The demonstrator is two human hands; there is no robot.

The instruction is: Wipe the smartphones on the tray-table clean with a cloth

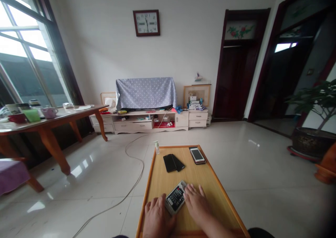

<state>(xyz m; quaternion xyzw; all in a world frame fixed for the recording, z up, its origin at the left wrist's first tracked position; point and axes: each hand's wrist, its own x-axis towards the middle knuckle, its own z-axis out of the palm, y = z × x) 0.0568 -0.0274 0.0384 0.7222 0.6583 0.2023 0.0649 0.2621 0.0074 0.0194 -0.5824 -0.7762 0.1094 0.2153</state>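
Observation:
A phone with its back off and a black battery showing (175,198) lies slanted on the small wooden table (157,182). My left hand (156,217) rests at its left edge, fingers bent, thumb low beside it. At its right end is my right hand (196,202), palm down with the fingers spread and the fingertips touching the edge. Neither hand wraps round the phone. Farther back are two overlapping black phones, one wider (169,163) and one narrower (178,162). A white-framed phone (197,154) lies on a dark one at the back right.
A small pump bottle (156,147) stands at the table's back left corner. A cable (141,171) runs over the floor to the left. Beyond are a dining table (78,113) with cups, a low cabinet (133,125) under a cloth-covered object, and a potted plant (312,140).

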